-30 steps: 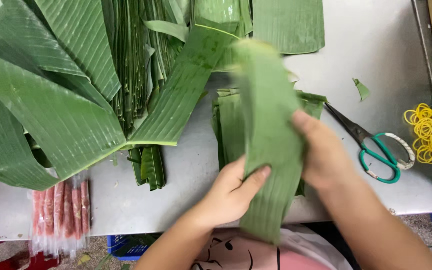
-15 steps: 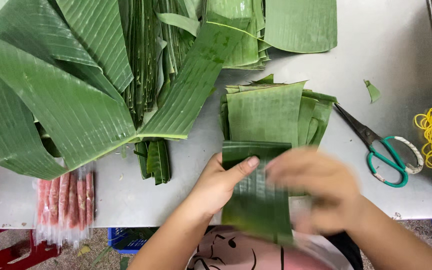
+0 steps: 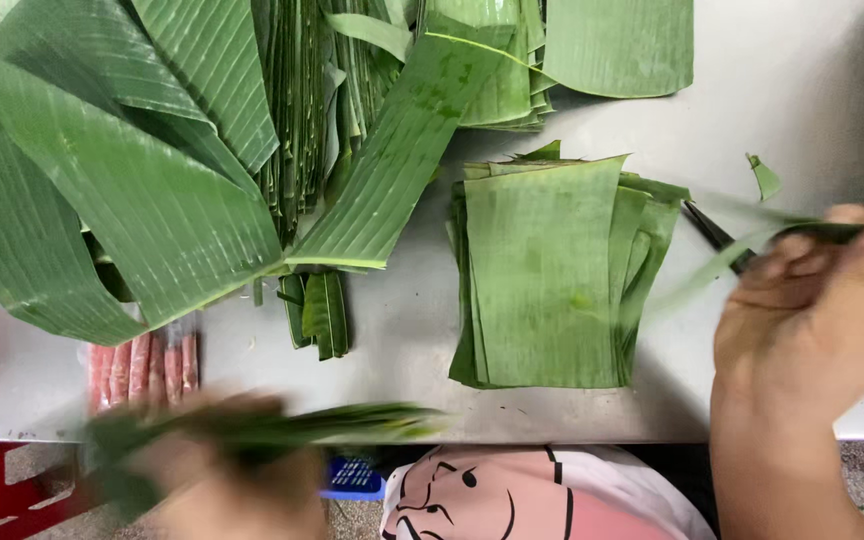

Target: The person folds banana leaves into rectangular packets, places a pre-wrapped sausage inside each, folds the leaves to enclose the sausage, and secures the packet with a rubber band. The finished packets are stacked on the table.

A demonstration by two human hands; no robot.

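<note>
The left hand (image 3: 222, 470), blurred at the near table edge, is closed around a dark green strip of banana leaf (image 3: 352, 425) that reaches rightward along that edge; the right hand (image 3: 812, 320), over the right side of the table, pinches a thinner strip (image 3: 722, 262), its fingers curled, though blur hides the exact grip. The two strips lie well apart, one at each side of the person, so the step in hand appears to be the separating of a leaf piece into two parts. Between the hands rests a neat stack of cut leaf rectangles (image 3: 542, 280) on the grey table (image 3: 802, 90). The next move would call for a place for each strip without disturbing that stack's alignment. Long uncut leaves (image 3: 142, 190) cover the far left. A dark scissor blade (image 3: 707, 228) shows just beside the stack, partly behind the right hand. One package is present: a clear wrapper of pink sausages (image 3: 147, 365) at the near left, partly under a leaf; no label is legible. A small leaf scrap (image 3: 767, 178) lies apart.
</note>
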